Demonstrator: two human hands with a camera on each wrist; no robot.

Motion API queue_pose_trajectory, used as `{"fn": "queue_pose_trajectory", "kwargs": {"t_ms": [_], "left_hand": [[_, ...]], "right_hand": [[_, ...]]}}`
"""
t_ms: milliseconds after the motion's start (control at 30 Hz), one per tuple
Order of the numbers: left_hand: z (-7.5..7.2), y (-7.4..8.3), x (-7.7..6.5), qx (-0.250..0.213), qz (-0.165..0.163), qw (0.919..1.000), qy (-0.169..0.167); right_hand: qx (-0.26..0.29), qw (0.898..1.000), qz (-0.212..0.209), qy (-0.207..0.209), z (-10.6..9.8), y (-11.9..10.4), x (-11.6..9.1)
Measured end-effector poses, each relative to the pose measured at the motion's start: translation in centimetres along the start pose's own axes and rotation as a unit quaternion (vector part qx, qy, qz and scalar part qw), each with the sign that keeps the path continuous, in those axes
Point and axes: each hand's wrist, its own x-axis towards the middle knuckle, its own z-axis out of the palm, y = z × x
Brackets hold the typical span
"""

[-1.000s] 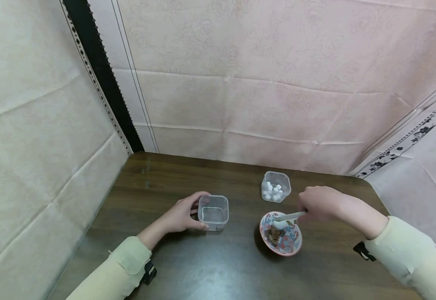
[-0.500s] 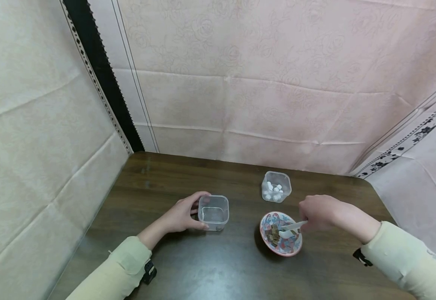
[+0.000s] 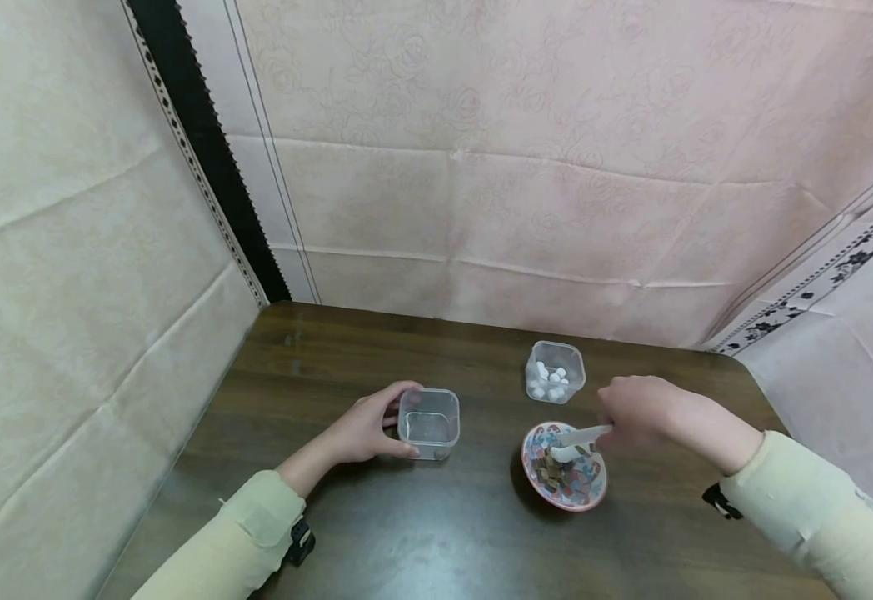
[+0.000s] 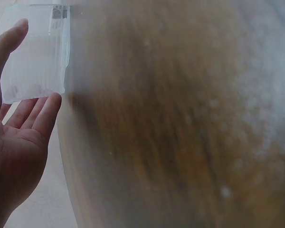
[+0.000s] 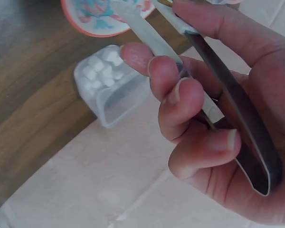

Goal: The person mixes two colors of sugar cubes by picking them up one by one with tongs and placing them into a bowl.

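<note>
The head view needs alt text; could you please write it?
A person's right hand holds tongs at a patterned bowl of brown pieces; the left hand grips a clear container. Beyond the bowl, a second container holds white pieces.

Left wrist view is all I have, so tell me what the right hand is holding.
Observer: The right hand grips tongs with dark arms and white tips.
Operator: Say where those tips are.
Observer: The head view shows them over a patterned bowl.
Operator: Report what the bowl holds.
Observer: Small brown pieces lie in it.
</note>
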Motion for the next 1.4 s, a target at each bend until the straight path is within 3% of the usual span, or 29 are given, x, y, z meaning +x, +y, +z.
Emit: {"fn": "queue_pose_trajectory", "kwargs": {"t_ms": [600,933,1400], "left_hand": [[0.1,0.2,-0.1,-0.002,0.002,1.0000,0.003],[0.1,0.2,0.0,-0.008,0.006,0.9999,0.001],[0.0,0.1,-0.1,-0.018,0.003,0.9998,-0.006]], "right_hand": [[-0.011,0.995,-0.076,0.061,-5.7,-5.4,3.1],[-0.037,0.994,-0.107,-0.002,-7.5,-8.5,7.3],[-0.086,0.990,-0.037,-0.103,-7.5,-13.0,12.9]]}}
